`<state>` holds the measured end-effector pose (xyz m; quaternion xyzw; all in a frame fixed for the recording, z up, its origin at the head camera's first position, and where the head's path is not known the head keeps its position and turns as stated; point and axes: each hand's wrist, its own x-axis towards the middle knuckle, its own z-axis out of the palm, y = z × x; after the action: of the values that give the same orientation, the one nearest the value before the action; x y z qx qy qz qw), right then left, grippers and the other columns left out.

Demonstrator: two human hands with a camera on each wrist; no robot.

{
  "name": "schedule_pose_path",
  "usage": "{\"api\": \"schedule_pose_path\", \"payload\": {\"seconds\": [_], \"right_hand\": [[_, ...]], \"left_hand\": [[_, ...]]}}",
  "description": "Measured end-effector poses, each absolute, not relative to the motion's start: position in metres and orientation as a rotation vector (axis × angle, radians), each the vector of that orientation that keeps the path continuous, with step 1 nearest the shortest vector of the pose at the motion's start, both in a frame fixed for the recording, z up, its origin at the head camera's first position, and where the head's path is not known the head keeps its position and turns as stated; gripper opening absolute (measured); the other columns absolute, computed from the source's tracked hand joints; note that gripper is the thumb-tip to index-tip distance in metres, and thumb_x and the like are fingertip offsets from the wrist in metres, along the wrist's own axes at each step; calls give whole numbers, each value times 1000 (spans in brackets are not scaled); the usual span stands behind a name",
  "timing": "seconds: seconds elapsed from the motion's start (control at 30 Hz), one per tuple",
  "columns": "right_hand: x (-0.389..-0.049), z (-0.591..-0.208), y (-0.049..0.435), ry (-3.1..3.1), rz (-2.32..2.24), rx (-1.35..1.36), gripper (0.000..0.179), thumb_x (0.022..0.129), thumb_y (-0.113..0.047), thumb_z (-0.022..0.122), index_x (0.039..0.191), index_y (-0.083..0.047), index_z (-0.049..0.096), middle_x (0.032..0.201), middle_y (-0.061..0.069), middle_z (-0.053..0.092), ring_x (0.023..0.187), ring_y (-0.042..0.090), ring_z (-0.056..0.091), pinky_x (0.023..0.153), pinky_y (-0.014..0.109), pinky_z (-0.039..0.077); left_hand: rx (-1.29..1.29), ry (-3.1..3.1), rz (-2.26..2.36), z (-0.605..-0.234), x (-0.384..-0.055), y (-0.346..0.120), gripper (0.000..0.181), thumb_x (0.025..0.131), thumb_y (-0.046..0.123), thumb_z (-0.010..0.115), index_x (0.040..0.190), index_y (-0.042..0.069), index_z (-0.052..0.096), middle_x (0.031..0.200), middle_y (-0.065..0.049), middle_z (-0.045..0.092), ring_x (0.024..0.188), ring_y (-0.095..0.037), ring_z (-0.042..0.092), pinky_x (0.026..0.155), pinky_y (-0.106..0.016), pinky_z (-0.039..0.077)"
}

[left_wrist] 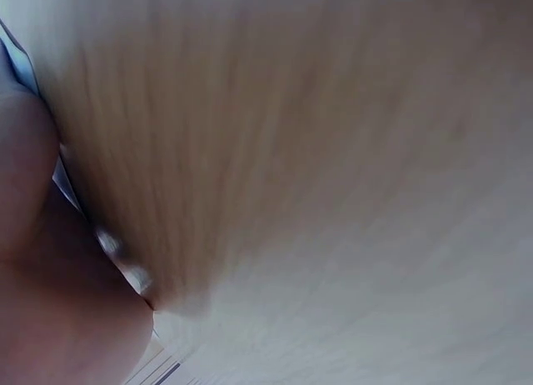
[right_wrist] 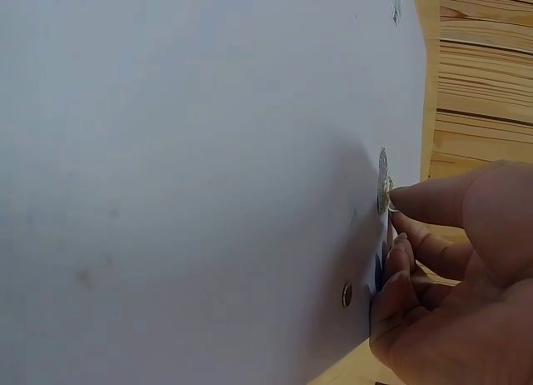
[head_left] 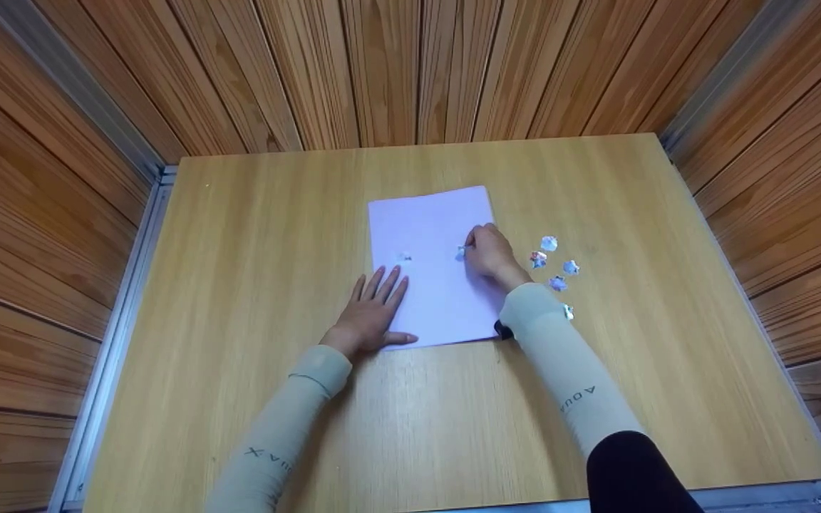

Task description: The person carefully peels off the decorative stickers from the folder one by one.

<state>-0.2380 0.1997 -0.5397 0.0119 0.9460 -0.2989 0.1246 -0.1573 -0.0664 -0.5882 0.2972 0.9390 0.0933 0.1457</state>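
A pale lilac sheet of paper [head_left: 439,306] lies on the wooden table. My left hand [head_left: 370,313] rests on its lower left edge with fingers spread; the left wrist view shows only blurred skin and table. Over the right part of the sheet, my right hand [head_left: 490,255] pinches a small shiny star-shaped piece [head_left: 460,252] between thumb and fingertips. In the right wrist view that piece [right_wrist: 383,181] stands on edge at the paper's surface. Another shiny piece [head_left: 404,257] lies on the sheet just beyond the left fingertips.
Several shiny star-shaped pieces [head_left: 558,283] lie scattered on the table right of the sheet, one of them beside the right sleeve [head_left: 533,310]. In the right wrist view a small round metallic spot [right_wrist: 347,295] shows on the paper. Wood-panelled walls [head_left: 382,71] enclose the table [head_left: 254,235].
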Motion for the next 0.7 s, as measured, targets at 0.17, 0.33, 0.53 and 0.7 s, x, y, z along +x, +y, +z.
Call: {"api": "schedule_pose_path", "payload": {"seconds": [0.17,0.33,0.53,0.7], "right_hand": [[-239,-540,198,2758,-873,60,15,103,-10,52,109,1,60,111,16,53,102,32,55,92,44,50],[-238,-541,199,2756,-876,52,15,105,-12,51,111,-1,58,111,15,52,100,31,54,90,44,50],[-237,-541,202,2814,-888,-45,16,101,-8,52,106,3,61,108,20,56,101,36,55,93,48,48],[-237,-540,204,2808,-908,-88,17,100,-8,52,106,4,61,106,20,57,101,36,55,94,48,46]], "left_hand": [[870,2717,250,-586,-156,-67,106,92,77,48,166,15,7,173,-9,-4,158,-36,-6,125,-60,0],[883,2726,238,-582,-155,-67,105,92,77,48,166,14,8,173,-10,-2,158,-37,-4,125,-61,2],[865,2709,211,-581,-156,-67,106,91,78,48,166,15,7,173,-10,-4,158,-36,-6,125,-60,1],[860,2699,206,-582,-157,-67,107,90,79,48,166,16,6,173,-9,-5,158,-36,-7,125,-59,0]]}}
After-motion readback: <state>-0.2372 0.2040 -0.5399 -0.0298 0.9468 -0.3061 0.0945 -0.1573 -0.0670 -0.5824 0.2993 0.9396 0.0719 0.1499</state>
